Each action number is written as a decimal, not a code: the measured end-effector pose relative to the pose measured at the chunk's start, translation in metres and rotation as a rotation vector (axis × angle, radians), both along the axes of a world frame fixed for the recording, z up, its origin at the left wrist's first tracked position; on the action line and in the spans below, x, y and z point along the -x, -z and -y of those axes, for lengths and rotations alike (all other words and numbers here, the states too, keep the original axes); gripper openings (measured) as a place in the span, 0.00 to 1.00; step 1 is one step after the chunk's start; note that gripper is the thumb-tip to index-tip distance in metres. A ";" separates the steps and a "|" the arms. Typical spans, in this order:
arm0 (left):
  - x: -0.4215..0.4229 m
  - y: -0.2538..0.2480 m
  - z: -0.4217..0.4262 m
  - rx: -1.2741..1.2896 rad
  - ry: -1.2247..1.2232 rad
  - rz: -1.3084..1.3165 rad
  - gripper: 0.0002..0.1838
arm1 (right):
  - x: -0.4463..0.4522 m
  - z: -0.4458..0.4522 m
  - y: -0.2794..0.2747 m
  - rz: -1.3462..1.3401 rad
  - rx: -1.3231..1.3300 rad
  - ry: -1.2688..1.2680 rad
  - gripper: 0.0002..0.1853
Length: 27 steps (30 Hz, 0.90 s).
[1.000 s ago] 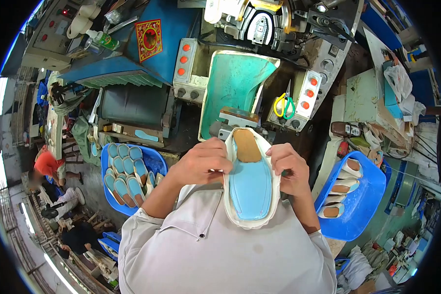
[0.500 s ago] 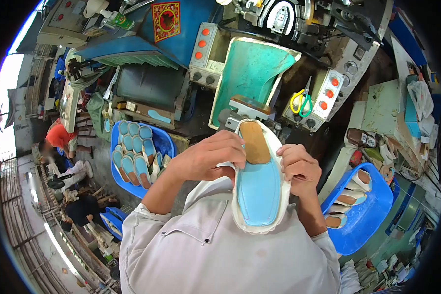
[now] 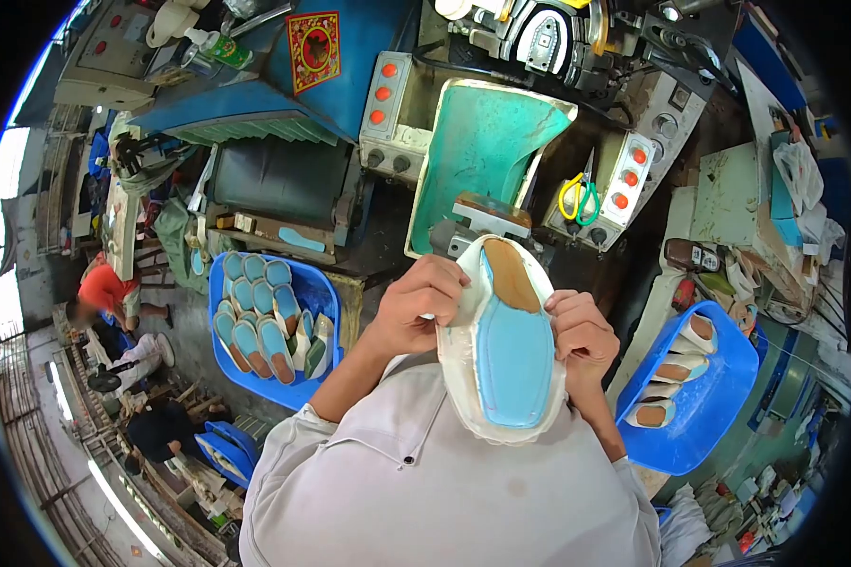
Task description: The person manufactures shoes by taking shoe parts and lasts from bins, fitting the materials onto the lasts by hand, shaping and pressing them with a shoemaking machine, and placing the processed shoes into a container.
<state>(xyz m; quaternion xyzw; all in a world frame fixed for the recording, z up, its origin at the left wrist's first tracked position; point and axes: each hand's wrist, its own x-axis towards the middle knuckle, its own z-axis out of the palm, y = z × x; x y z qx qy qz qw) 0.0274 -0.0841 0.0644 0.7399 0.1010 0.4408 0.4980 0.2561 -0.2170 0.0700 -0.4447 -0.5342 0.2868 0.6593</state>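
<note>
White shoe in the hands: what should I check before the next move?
1. Left hand on the white shoe: ok.
2. Right hand on its opposite edge: ok.
3. Blue-and-brown face toward the camera: ok.
4. Scissors away from both hands: ok, beside the red buttons.
5. Shoe clear of the metal block: cannot tell, they nearly meet in view.
6. Shoe's far side: cannot tell, turned away.

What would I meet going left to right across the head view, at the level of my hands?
Person in the red top, left blue basket, left hand, white shoe upper with blue-and-tan insole, right hand, right blue basket.
</note>
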 end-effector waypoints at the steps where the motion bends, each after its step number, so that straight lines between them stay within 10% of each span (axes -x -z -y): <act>1: 0.001 0.000 -0.004 -0.045 0.043 -0.001 0.22 | 0.002 0.000 -0.002 0.001 0.006 0.025 0.15; 10: 0.027 -0.007 -0.026 0.023 0.067 -0.127 0.32 | 0.030 -0.010 -0.024 -0.117 0.174 0.145 0.13; 22: 0.019 0.002 -0.073 -0.010 0.217 -0.119 0.30 | 0.014 -0.063 -0.052 0.488 0.163 -0.034 0.26; 27: -0.046 0.007 -0.104 0.426 0.133 0.015 0.36 | 0.019 -0.123 0.008 -0.179 0.046 0.277 0.29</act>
